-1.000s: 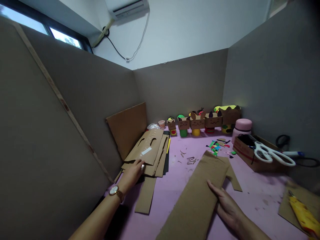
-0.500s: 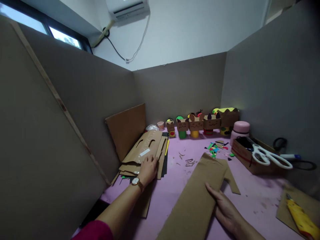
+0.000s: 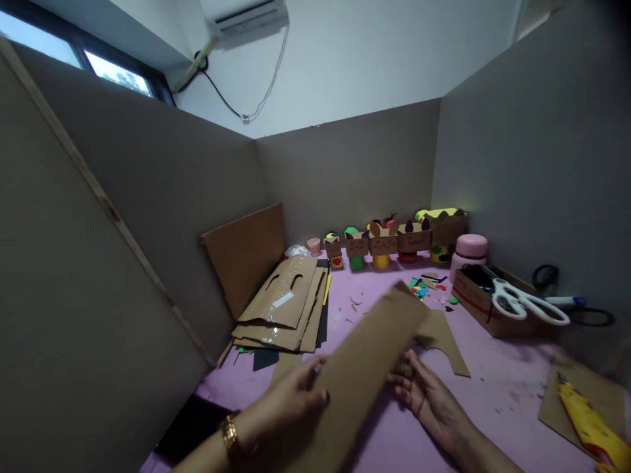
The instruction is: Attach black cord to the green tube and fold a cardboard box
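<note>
1. I see the cardboard strip (image 3: pixel 365 368) tilted over the pink table (image 3: pixel 493 407), its far end toward one o'clock.
2. The left hand (image 3: pixel 293 401) grips its nine-o'clock edge.
3. The right hand (image 3: pixel 431 401) curls fingers at three o'clock; gripping, I can't tell.
4. Cardboard stack (image 3: pixel 300 315) at ten, scissors (image 3: pixel 525 299) toward two.

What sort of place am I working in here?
Probably a craft workspace: the left hand grips a cardboard piece, white-handled scissors lie in the box at right, and eared cardboard faces line the back.
</note>
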The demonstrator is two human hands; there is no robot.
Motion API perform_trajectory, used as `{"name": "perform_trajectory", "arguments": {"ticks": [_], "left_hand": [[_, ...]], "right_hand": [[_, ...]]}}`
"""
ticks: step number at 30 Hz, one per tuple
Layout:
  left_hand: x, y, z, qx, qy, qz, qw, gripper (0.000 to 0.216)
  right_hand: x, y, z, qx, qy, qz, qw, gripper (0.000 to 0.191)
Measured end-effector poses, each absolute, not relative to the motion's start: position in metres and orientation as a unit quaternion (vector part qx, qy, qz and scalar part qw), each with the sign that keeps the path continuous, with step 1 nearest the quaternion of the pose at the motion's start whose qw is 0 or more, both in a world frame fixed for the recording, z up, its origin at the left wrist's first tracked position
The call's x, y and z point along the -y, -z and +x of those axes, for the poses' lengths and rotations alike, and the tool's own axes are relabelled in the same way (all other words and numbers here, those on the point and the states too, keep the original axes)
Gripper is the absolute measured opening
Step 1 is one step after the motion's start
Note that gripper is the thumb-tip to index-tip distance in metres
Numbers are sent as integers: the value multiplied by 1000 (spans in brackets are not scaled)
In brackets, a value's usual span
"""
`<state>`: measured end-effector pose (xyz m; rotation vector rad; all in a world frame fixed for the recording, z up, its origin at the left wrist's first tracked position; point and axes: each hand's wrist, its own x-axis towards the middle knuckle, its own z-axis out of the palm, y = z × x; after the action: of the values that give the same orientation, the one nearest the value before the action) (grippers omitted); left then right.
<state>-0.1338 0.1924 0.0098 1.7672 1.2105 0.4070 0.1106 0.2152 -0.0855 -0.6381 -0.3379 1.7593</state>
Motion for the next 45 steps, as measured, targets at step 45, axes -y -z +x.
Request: {"name": "perform_trajectory", "arguments": {"ticks": [45], "left_hand": [[-337, -81, -204, -653, -12, 739, -167, 30]], "right_hand": [[-227, 52, 57, 313, -758, -355, 450, 20]]}}
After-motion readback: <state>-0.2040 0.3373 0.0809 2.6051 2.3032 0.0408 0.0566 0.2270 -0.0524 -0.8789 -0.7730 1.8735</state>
